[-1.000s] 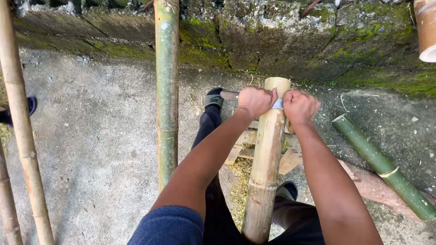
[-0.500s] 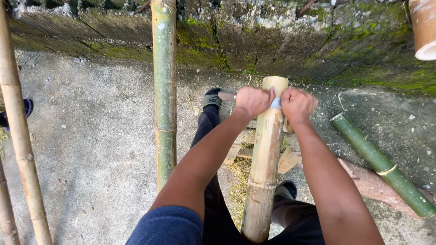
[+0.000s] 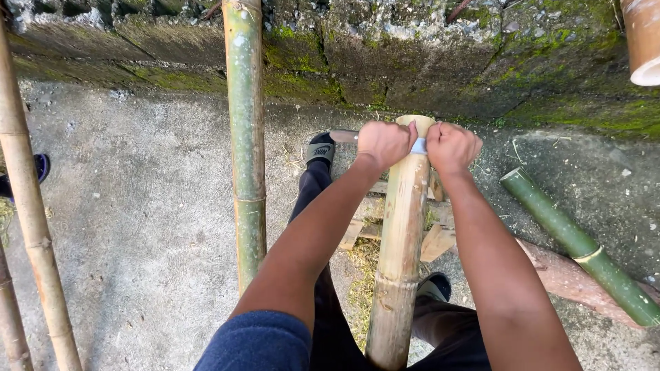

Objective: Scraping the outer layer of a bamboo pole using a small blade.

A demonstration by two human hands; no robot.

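Barely anything has shifted since the earlier frames: both fists stay clamped on the blade set across the top of the upright tan bamboo pole. From the head view, the left hand curls tightly round the knife's handle end, the right hand closed on the other side. A green bamboo pole stands just left, apart from them.

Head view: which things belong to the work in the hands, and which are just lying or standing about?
In use:
- left hand and right hand, both gripping the blade
- blade set across the top of the pole
- upright tan bamboo pole

Lying or standing about:
- green bamboo pole, upright
- green bamboo piece on the ground
- wood offcuts
- thin tan poles at left
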